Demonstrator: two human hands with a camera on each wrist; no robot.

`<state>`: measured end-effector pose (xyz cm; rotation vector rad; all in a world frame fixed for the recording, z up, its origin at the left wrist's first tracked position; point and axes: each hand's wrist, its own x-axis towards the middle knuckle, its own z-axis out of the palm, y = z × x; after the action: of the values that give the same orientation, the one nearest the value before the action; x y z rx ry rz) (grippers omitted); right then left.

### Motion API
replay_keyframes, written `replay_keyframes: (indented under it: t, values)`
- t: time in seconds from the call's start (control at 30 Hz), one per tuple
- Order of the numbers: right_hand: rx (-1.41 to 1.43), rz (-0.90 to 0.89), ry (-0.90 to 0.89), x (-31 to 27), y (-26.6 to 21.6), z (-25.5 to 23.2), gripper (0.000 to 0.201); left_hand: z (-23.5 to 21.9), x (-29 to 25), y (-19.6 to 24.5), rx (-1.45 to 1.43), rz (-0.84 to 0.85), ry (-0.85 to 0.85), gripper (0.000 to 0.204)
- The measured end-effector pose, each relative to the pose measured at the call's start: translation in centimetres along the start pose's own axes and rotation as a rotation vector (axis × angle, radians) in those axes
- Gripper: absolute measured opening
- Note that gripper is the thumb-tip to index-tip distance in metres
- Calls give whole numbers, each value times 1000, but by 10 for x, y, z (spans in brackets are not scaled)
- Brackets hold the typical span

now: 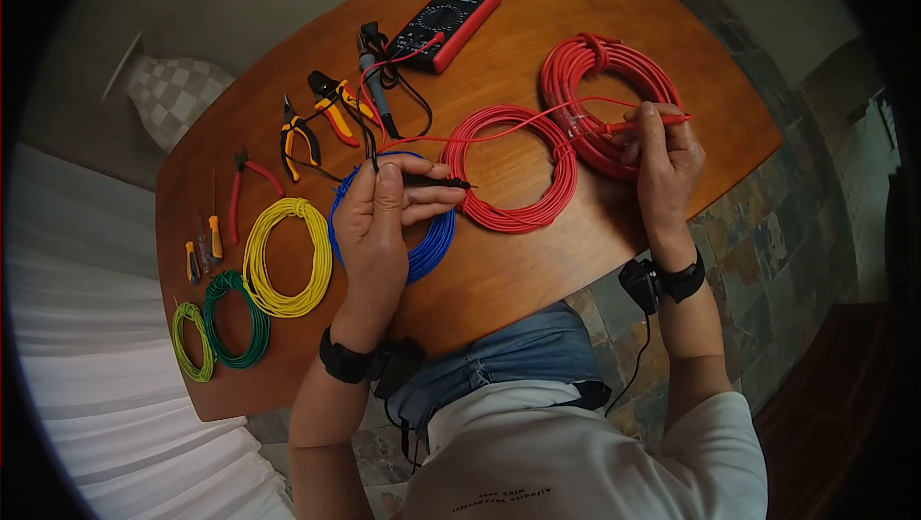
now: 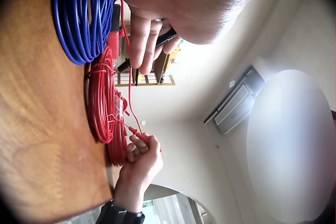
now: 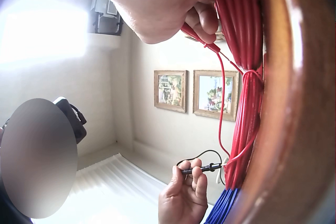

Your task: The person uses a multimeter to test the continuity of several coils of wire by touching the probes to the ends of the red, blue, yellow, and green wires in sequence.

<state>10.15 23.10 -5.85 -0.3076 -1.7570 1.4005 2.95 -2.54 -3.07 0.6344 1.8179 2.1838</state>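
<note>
My left hand [image 1: 379, 213] pinches a black multimeter probe [image 1: 432, 180] between thumb and fingers. Its metal tip points right and overlaps the left edge of the smaller red wire coil [image 1: 561, 184]. With thumb and fingertips, my right hand [image 1: 667, 170] grips the red probe [image 3: 211, 47]. That probe's tip points left, close to the tied part of the red wire, over the larger red coil [image 1: 558, 79]. Probe leads run back toward the multimeter [image 1: 446, 19] lying at the table's far side. A blue wire coil [image 1: 436, 247] lies partly hidden under my left hand.
Left on the wooden table [image 1: 384, 314] are yellow [image 1: 255, 266], dark green [image 1: 213, 328] and yellow-green coils [image 1: 180, 342]. Beyond them lie small screwdrivers [image 1: 215, 237], red-handled cutters [image 1: 261, 171], needle-nose pliers [image 1: 288, 148], orange-handled pliers [image 1: 338, 122] and a grey-handled corded tool [image 1: 375, 86].
</note>
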Motion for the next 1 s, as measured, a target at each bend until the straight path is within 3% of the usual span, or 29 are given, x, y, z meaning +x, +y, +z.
replay_keyframes:
  t: [0.87, 1.0]
  values:
    - [22, -6, -4, -1, -2, -1, 17, -1, 0, -1, 19, 6, -5, 31]
    - [110, 101, -4, 2, -5, -8, 19, 0, 0, 1, 17, 8, 7, 31]
